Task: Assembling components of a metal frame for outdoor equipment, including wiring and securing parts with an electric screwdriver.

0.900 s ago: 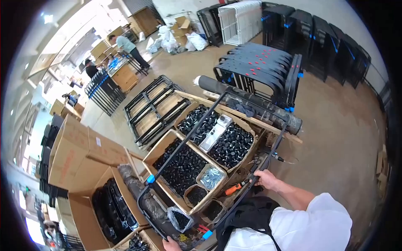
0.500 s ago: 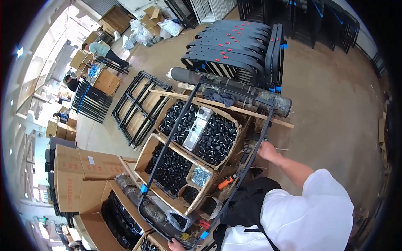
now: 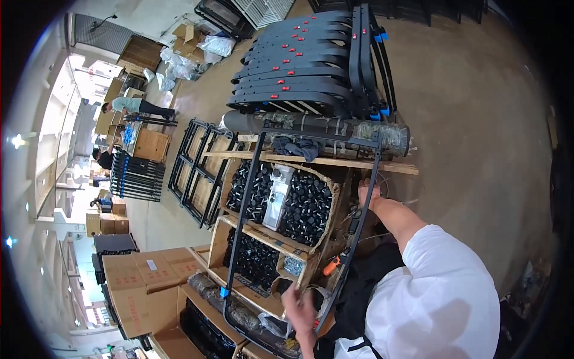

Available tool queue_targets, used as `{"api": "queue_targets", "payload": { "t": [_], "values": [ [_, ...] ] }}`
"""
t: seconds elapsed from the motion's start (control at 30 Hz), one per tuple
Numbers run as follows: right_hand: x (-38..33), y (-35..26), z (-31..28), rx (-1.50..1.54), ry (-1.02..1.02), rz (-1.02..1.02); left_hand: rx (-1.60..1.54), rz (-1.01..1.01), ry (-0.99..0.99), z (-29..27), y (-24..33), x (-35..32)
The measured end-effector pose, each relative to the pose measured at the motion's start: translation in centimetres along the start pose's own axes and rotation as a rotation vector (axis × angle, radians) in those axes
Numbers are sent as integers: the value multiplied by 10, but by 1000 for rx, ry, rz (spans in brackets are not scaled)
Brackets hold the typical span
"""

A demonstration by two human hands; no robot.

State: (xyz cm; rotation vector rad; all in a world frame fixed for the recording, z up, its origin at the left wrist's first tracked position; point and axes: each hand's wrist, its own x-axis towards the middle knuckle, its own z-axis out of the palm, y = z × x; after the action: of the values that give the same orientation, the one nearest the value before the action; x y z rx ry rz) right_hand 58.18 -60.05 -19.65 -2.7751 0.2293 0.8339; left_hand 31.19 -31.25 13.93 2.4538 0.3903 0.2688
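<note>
A black tubular metal frame (image 3: 240, 218) lies across the bins on the bench, with a blue clip (image 3: 225, 292) on its left corner. My left hand (image 3: 299, 314), blurred, is lifted near the frame's near end, fingers apart, and nothing shows in it. At the frame's right tube is my right hand (image 3: 369, 194); the tube covers part of its fingers, so its grip is unclear. Under the frame sit cartons of black round-headed screws (image 3: 308, 206) and black knobs (image 3: 254, 261). A silvery metal plate (image 3: 278, 200) rests on the screws.
An orange-handled tool (image 3: 331, 265) lies by the right tube. Beyond a wooden strip (image 3: 335, 161) and a wrapped roll (image 3: 388, 136) stand stacked black curved panels (image 3: 293, 66). Open cardboard cartons (image 3: 161, 287) stand at the left. Two people (image 3: 134, 106) work farther off.
My left hand has let go of the frame's near corner and risen toward the small boxes. My right hand has shifted along the right tube toward the far end. The view has turned.
</note>
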Motion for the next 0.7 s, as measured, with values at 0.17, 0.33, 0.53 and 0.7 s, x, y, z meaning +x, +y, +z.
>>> {"api": "queue_targets", "payload": {
  "t": [0.17, 0.33, 0.53, 0.7],
  "values": [
    [-92, 24, -103, 427, 22, -306, -110, 397, -396, 52, 61, 48],
    [-169, 101, -135, 515, 19, -89, -132, 565, -516, 97, 90, 80],
    [-239, 158, -212, 663, -154, 56, -282, 702, -550, 156, 142, 126],
    [-253, 171, -262, 274, -133, 117, -527, 582, -658, 196, 203, 151]
  ]
}}
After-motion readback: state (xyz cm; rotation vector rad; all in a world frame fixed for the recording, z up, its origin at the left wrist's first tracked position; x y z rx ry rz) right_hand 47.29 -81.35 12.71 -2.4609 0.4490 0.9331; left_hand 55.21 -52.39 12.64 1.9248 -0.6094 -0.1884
